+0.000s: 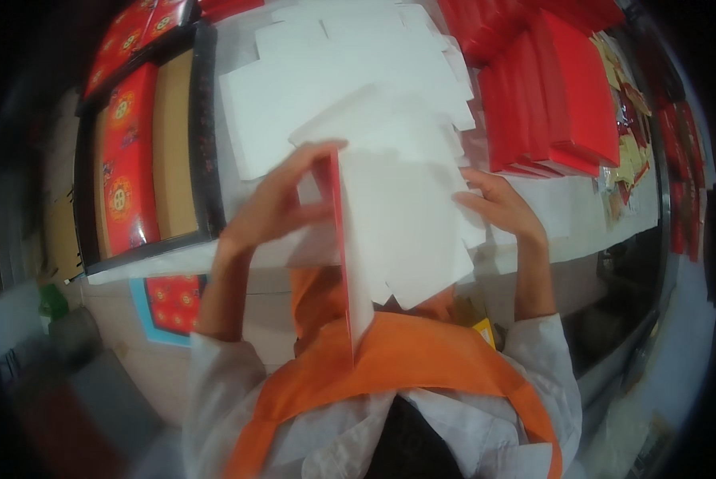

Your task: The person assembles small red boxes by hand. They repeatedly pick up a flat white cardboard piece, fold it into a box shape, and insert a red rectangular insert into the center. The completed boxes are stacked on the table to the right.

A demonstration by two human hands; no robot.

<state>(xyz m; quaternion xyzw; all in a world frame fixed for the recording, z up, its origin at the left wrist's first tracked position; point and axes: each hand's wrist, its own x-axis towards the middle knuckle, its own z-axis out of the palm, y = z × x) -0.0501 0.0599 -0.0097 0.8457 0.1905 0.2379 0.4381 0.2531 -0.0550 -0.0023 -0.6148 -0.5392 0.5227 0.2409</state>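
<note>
A white cardboard box blank (410, 211) with a red outer side lies in front of me, reaching over the table's near edge. Its left panel (340, 239) is folded upright, showing a thin red strip. My left hand (282, 199) grips that panel from the left, fingertips over its top edge and thumb low against the red side. At the blank's right edge is my right hand (502, 206), fingers stretched and apart, the tips at or touching the cardboard. More flat white blanks (338, 56) lie overlapping beyond it.
Red boxes (545, 104) stand packed together at the right, beside small wrapped packets (631, 152). On the left, a black-rimmed tray (206, 144) holds a red patterned box (128, 164). A blue-edged carton (146, 315) with red contents sits below the table edge.
</note>
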